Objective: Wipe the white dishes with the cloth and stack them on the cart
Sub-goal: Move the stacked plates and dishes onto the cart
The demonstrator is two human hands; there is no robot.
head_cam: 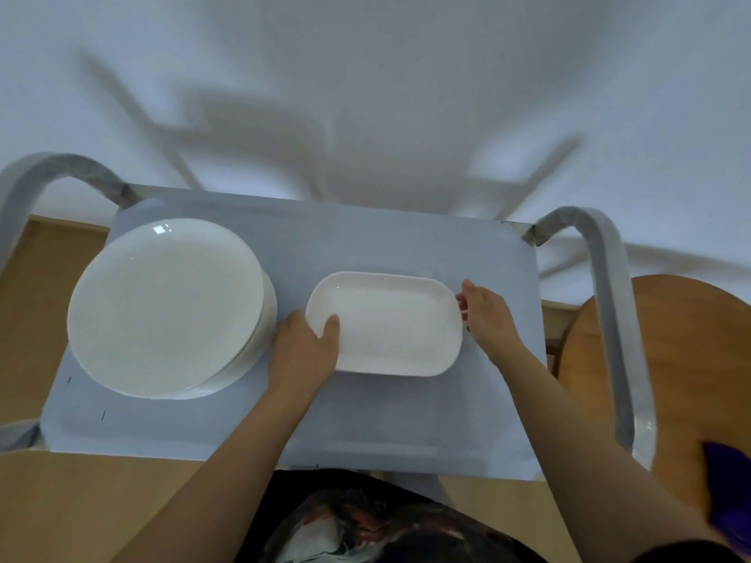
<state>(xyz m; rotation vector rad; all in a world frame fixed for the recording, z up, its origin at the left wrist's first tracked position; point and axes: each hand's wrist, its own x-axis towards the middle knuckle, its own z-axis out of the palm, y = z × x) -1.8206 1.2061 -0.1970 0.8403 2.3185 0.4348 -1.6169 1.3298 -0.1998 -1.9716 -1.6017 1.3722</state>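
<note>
The oblong dish (384,323) lies flat on the grey top of the cart (365,237), right of centre, with its long axis running left to right across the cart and tilted slightly, the left end a little farther from the person than the right. It is white and glossy, a rounded rectangle with a shallow raised rim and a flat, plain floor; a small glint shows near its far left corner.

The left hand (302,351) has its grip on the near left end of the dish: the thumb lies over the rim onto the inner surface while the other fingers curl under the edge. The right hand (489,319) is at the right end, fingers curled against the rim; whether they grasp the rim or only touch it cannot be told, as the fingertips are hidden behind the hand.

To the left, just beside the left hand, stands a stack of round plates (166,306), also white and shiny, the top one broad and smooth with a light reflection near its far edge; the edges of the lower plates show along the near right side.

The cart top is matte grey with rounded corners, and curved grey metal handles (605,278) rise at both ends. A purple cloth (729,481) lies on a round wooden worktop (670,339) at the right edge, well apart from the dish. A white wall is behind the cart.
</note>
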